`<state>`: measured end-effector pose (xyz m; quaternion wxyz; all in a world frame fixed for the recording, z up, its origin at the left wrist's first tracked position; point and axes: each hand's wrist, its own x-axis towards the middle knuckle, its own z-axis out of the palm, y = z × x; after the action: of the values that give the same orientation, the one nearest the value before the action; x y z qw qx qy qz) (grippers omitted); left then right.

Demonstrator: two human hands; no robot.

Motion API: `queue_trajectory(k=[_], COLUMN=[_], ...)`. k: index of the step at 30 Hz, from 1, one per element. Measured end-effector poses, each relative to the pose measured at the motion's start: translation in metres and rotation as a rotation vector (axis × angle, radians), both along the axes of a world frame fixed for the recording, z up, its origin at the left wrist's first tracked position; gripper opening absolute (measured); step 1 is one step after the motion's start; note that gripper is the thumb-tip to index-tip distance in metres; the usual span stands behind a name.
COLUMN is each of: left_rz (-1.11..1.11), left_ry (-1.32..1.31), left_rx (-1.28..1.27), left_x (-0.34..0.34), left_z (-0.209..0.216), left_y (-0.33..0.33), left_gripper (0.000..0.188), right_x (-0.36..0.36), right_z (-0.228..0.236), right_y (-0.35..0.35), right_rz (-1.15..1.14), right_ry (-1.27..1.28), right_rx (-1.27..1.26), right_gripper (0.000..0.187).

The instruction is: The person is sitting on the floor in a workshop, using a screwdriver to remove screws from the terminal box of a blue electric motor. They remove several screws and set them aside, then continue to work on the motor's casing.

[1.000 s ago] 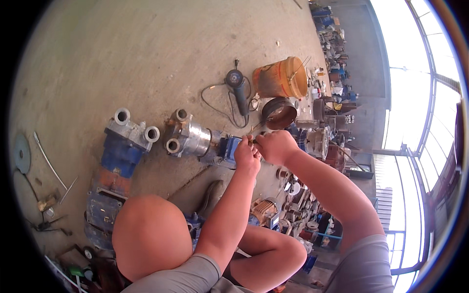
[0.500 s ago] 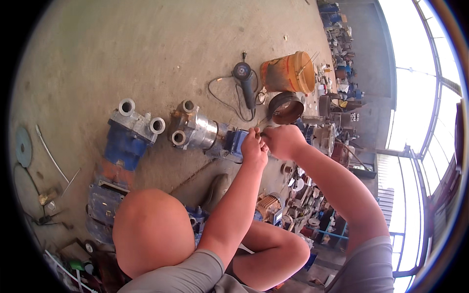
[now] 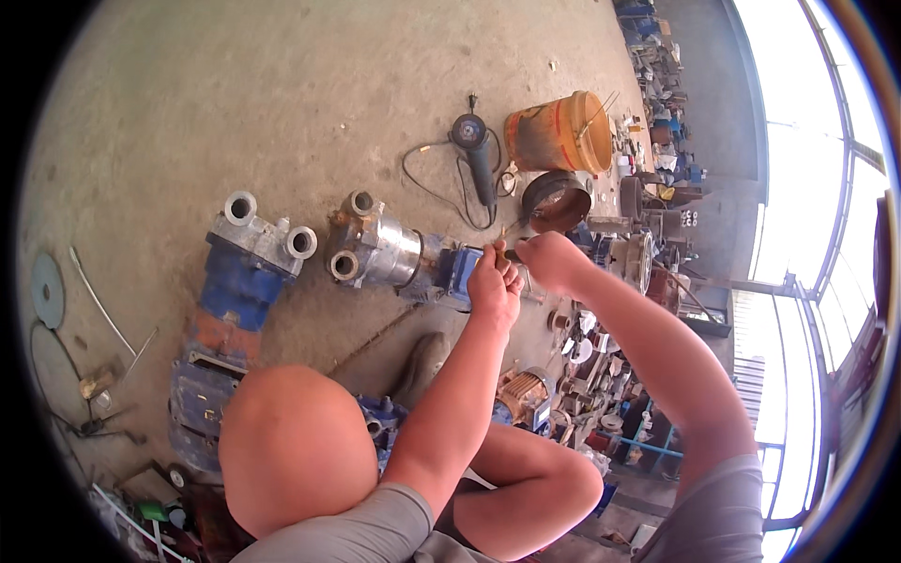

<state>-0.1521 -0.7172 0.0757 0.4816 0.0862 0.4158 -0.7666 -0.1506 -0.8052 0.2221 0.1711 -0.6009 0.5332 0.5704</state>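
My left hand (image 3: 495, 284) is closed, its fingertips bunched around something small I cannot make out. Just to its right, my right hand (image 3: 556, 263) makes a fist around a short dark piece (image 3: 512, 255) that bridges the small gap between the hands; its kind is unclear. Both hands are raised over the right end of a silver-and-blue pump-like machine (image 3: 394, 253) lying on the floor. Its blue box-shaped cover (image 3: 458, 270) shows just left of my left fingers. The wrists partly hide what lies beneath them.
A second blue machine (image 3: 246, 281) with two pipe openings lies to the left. Ahead are an angle grinder (image 3: 477, 159) with its cord, an orange bucket (image 3: 554, 134) and a rusty metal ring (image 3: 554, 202). A small motor (image 3: 526, 394) and several metal parts crowd the right.
My right hand has drawn slightly right, away from my left, and the dark piece between them now shows more. My left hand stays nearly in place. The whole view has shifted a little.
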Motion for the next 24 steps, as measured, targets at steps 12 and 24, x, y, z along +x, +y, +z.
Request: queue_trajectory(k=[12, 24], left_rz=[-0.024, 0.000], left_ry=[-0.071, -0.078], left_rx=[0.016, -0.001], left_x=[0.003, -0.005], left_z=[0.001, -0.010], left_y=[-0.001, -0.001], left_gripper=[0.028, 0.025], right_x=[0.000, 0.003], right_z=[0.005, 0.012], right_y=[0.038, 0.042], right_rz=[0.154, 0.425], right_ry=[-0.301, -0.275], right_rx=[-0.426, -0.449], right_gripper=[0.019, 0.023])
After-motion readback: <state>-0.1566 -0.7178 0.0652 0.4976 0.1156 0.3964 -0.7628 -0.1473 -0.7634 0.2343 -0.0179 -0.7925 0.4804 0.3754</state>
